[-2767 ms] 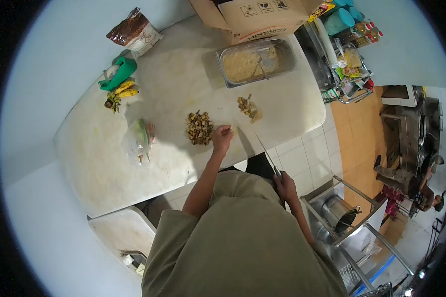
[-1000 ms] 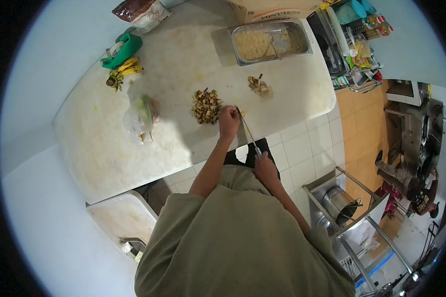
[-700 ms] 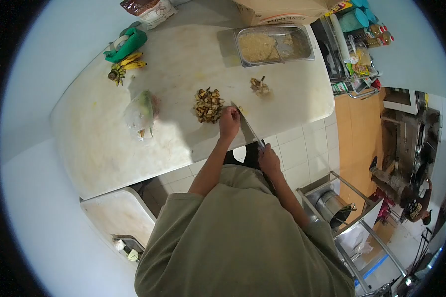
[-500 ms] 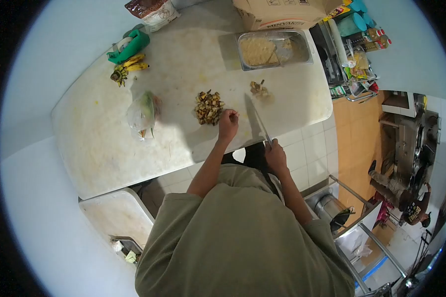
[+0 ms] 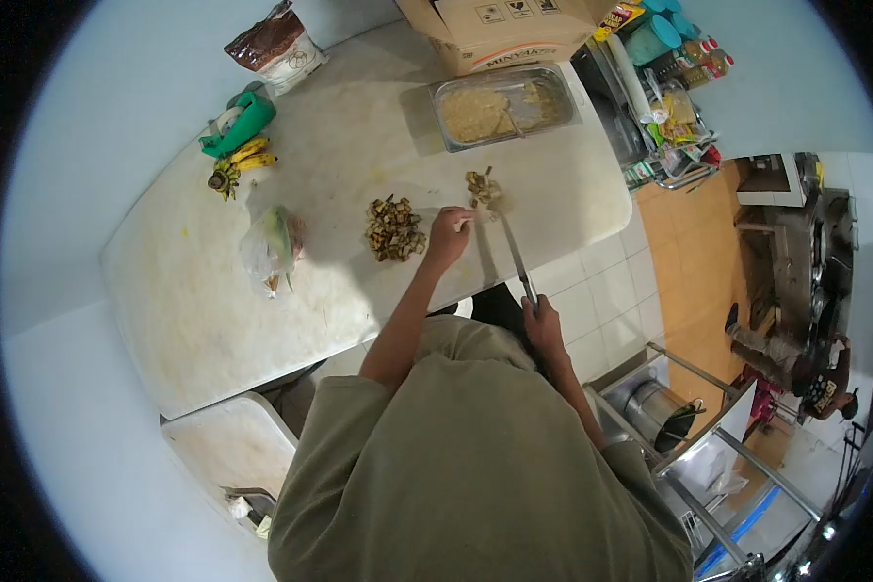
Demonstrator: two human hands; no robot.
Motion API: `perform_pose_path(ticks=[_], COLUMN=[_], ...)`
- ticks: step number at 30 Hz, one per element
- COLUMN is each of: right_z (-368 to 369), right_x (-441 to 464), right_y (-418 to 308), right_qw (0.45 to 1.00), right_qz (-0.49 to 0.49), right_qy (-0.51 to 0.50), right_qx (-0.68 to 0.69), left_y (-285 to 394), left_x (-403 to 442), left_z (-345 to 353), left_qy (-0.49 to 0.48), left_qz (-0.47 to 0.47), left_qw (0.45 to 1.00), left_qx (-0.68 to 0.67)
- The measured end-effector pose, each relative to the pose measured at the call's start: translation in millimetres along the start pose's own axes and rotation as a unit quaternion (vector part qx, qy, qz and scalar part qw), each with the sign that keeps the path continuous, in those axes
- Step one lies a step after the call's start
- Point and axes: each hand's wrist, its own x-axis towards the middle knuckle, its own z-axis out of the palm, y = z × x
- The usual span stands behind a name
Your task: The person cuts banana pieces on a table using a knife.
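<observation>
My right hand grips a long knife by its handle, with the blade pointing away from me over the table. The knife's tip is close to a small heap of cut pieces, light and brownish. Just left of the blade, my left hand has its fingers drawn together; anything between them is too small to name. Beside that hand lies a larger pile of chopped, dark-edged pieces, perhaps banana.
Beyond the heap stands a metal pan of pale mash, with a cardboard box behind it. A plastic bag, bananas, a green tape dispenser and a brown-white pouch sit leftward. Another person is far right.
My left hand has moved right, from the larger pile toward the small heap. The knife's tip is now nearer that heap. The whole view has shifted slightly.
</observation>
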Motion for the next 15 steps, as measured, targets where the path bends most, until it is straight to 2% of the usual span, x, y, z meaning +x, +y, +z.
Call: perform_pose_path(ticks=[2,5,8,11,14,15], right_z=[-3.0,-5.0,-1.3,2.9,1.0,1.3], right_x=[-7.3,-16.6,-17.2,-13.5,-10.3,-10.1], right_y=[4.6,8.6,16.8,15.4,10.2,9.9], right_qw=[1.0,1.0,0.999,0.996,0.994,0.993], right_qz=[-0.016,-0.006,-0.037,-0.071,-0.067,-0.061], right_qy=[0.006,-0.009,-0.027,-0.053,-0.078,-0.084], right_qx=[0.018,0.024,-0.004,-0.03,-0.045,-0.052], left_y=[6.1,18.4,14.6,2.6,-6.1,-0.6], left_x=[-10.3,-30.5,-56.0,-64.1,-64.0,-62.9], left_z=[-30.6,-86.1,-112.4,-111.7,-97.8,-96.4], left_qy=[0.004,-0.003,-0.096,-0.132,-0.08,-0.093], left_qz=[-0.018,0.027,0.011,0.002,0.026,0.021], left_qw=[1.0,0.971,0.949,0.943,0.94,0.932], left_qx=[0.013,0.236,0.3,0.305,0.33,0.348])
